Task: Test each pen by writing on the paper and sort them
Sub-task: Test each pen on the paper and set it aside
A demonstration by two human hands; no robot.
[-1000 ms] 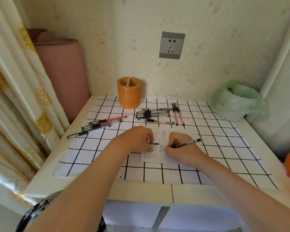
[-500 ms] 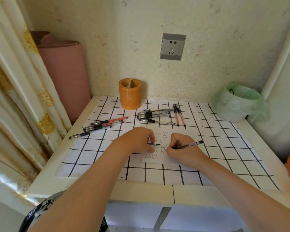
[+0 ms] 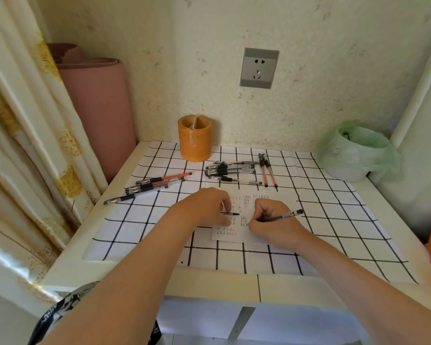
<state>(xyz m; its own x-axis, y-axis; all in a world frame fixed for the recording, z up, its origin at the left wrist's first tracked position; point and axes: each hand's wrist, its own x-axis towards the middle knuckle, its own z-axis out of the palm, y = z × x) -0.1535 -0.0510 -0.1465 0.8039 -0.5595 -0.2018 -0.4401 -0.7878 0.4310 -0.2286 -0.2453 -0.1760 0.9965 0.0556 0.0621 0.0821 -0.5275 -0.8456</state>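
Plastic pen [image 3: 281, 216], likely light, stiff and a bit slick, is pinched low near its tip by the right hand's [image 3: 271, 221] curled fingers, tip on the paper [image 3: 228, 235] mid-tabletop [image 3: 67, 267] toward the front edge. At the sheet's left edge, the left hand [image 3: 204, 207] pinches what looks like the cap [image 3: 230, 213]. The thin paper would likely slide if not pinned.

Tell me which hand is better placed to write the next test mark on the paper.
Right. The right hand grips the pen with its tip down on the paper, beside the written marks. The left hand rests on the paper, pinching a small black piece, probably the cap.
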